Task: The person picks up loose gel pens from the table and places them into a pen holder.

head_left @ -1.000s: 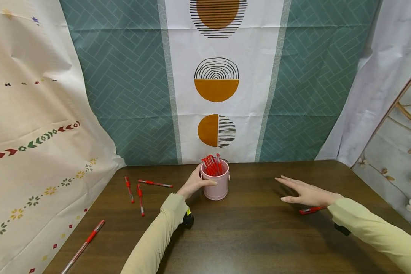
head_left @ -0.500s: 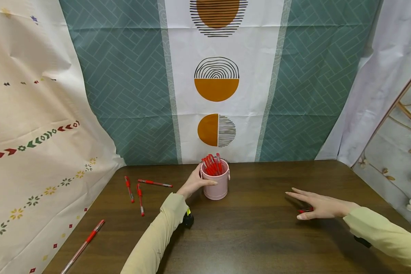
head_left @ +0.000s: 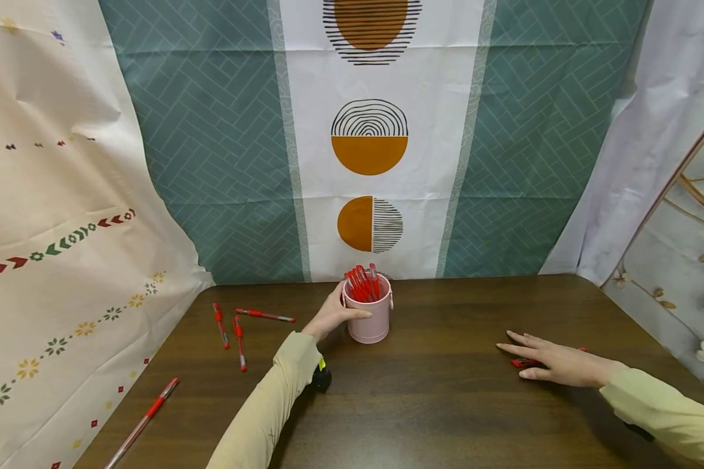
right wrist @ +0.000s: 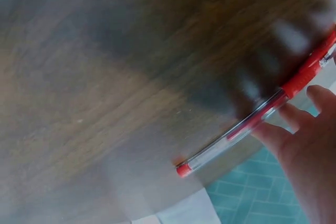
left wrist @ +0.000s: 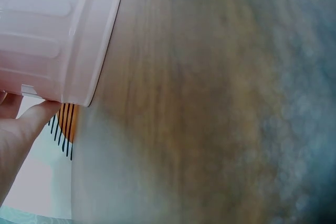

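Observation:
A small pink bucket stands near the table's back edge, with several red pens upright in it. My left hand grips the bucket's left side, thumb across the front, fingers partly hidden behind. In the left wrist view the bucket wall fills the upper left corner. At the right, my right hand spreads low over a red gel pen, covering its middle. The right wrist view shows that pen lying lengthwise, clear barrel and red cap visible, the fingertips right beside it.
Three red pens lie together at the table's back left: one slanted, one more upright and one crosswise. Another red pen rests by the left edge. A patterned cloth hangs behind the brown table.
My right hand has moved right, toward me and down over the red pen at the right. My left hand stays on the bucket.

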The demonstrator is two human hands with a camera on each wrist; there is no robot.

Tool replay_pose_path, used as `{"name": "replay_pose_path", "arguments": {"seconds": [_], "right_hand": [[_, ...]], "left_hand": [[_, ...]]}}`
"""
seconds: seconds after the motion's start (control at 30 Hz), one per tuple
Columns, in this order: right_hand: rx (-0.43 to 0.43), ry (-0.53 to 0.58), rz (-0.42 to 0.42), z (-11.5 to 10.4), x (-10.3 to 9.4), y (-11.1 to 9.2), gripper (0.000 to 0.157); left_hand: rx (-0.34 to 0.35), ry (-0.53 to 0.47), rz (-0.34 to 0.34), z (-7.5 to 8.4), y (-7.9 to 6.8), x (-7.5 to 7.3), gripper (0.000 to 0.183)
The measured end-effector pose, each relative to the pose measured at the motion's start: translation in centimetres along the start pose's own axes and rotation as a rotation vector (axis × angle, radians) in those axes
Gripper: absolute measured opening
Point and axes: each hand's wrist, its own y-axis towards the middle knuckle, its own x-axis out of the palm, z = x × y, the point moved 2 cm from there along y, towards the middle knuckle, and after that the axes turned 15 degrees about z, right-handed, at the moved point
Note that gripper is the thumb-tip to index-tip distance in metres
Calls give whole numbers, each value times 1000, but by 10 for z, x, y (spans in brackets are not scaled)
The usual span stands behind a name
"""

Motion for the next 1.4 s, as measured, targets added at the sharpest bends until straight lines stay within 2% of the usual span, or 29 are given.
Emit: {"name": "replay_pose_path", "arguments": {"seconds": [0.23, 0.47, 0.63, 0.77, 0.9, 1.03, 1.17, 1.27, 1.4], "right_hand": [[-89, -101, 40, -3, -2, -1, 51], [-137, -209, 93, -2, 0, -2, 49], [-236, -329, 146, 0, 2, -2, 46], [-292, -405, 161, 0, 1, -2, 43], [-358, -550, 133, -4, 1, -1, 44], [-412, -687, 127, -7, 2, 1, 45], [-394, -706, 103, -7, 3, 3, 42], [-412, -674, 145, -7, 1, 5, 42], [-433, -618, 238, -6, -2, 12, 44]], "left_hand": [[-11, 9, 4, 0, -1, 0, 86], [-11, 9, -1, 1, -2, 1, 85], [-17, 20, -5, 1, -2, 0, 85], [-37, 8, -29, 10, -4, -2, 88], [-15, -10, -46, 21, -10, -4, 87], [-18, 1, -30, 13, -7, -3, 87], [-29, 1, -9, 1, -3, 0, 87], [-19, -7, -7, -2, -1, 0, 86], [-24, -13, -39, 11, -6, -2, 86]]}}
